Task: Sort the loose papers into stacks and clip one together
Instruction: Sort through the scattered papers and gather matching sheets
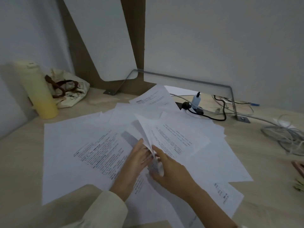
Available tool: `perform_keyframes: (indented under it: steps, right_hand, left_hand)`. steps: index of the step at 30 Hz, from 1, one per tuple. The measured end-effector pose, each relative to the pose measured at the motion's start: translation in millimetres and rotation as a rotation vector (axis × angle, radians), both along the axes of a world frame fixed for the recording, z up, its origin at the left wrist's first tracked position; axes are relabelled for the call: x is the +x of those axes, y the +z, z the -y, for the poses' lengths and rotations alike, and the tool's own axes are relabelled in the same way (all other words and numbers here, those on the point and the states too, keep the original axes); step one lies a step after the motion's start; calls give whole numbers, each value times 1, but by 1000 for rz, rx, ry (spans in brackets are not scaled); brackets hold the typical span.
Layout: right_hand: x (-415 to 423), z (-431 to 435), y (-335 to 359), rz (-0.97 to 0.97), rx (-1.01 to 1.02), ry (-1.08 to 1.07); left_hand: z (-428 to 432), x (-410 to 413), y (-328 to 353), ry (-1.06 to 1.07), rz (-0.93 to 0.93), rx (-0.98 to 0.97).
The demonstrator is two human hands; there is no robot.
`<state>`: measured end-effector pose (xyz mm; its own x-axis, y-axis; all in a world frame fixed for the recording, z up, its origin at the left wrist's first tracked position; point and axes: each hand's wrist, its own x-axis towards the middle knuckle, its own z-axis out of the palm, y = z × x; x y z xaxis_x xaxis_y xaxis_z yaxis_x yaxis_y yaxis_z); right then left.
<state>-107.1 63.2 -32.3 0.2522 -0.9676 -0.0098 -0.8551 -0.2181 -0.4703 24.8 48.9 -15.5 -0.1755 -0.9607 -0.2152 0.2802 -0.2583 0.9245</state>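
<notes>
At the middle of the worktop, two hands hold up a thin sheaf of paper

Near the middle of a pale wooden worktop (23, 162), loose papers (79, 145) lie spread in an untidy overlap from the near edge toward the far edge, most with printed text face up. No sorted stack shows yet. Just above them, a small sheaf (148, 129) of sheets stands on edge and fans open at the top. The left hand (139, 155), in a cream sleeve, grips its lower part from the left side with the thumb raised. The right hand (166, 167) pinches the same lower edge from the right. Something small and pale sits between the palms, too blurred to name.

To do this step well, the fanned sheets likely need tapping on the worktop until their edges line up, with the grip low and light so that none creases. The squared stack is best set on bare wood, apart from the unsorted spread.

A yellow bottle (39, 96) and a cloth bag (70, 92) stand at the far left corner. Grey cables (286, 137) coil by the right edge; no clip can be made out for certain
</notes>
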Motion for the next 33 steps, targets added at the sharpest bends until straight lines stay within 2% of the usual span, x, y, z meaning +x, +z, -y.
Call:
perform_keyframes:
  steps: [2, 6, 8, 11, 14, 16, 20, 24, 26, 29, 31, 33]
  right_hand:
    - [-8, 5, -3, 60, -137, -102]
    - [-32, 14, 5, 346, -295, -383]
    - [-37, 14, 10, 327, -374, -401]
    - [-32, 10, 5, 131, -462, -306]
    - [-18, 6, -10, 13, -340, -233]
    - [-13, 5, -18, 2, -244, -228]
    - [-10, 3, -24, 3, -272, -241]
    - [-10, 1, -26, -39, -285, -234]
    - [-10, -2, -25, -16, -268, -210]
    - [-9, -6, -23, 77, -256, -188]
    - [-7, -9, -22, 66, -246, -176]
    - [-3, -13, -21, 20, -189, -132]
  left_hand:
    - [1, 7, 0, 6, 21, -27]
    - [-7, 27, -13, 183, 142, -4]
    - [-12, 33, -20, 256, 116, 97]
    - [-14, 33, -25, 314, -33, 217]
    - [-13, 33, -23, 358, -205, 259]
    - [-7, 35, -20, 332, -223, 306]
    - [7, 35, -16, 215, -149, 366]
    - [19, 24, -15, 116, 119, 350]
    - [22, 19, -15, 79, 196, 315]
    - [22, 12, -15, 52, 189, 230]
    - [19, 3, -14, 28, 121, 199]
    - [16, -5, -18, 9, 193, 127]
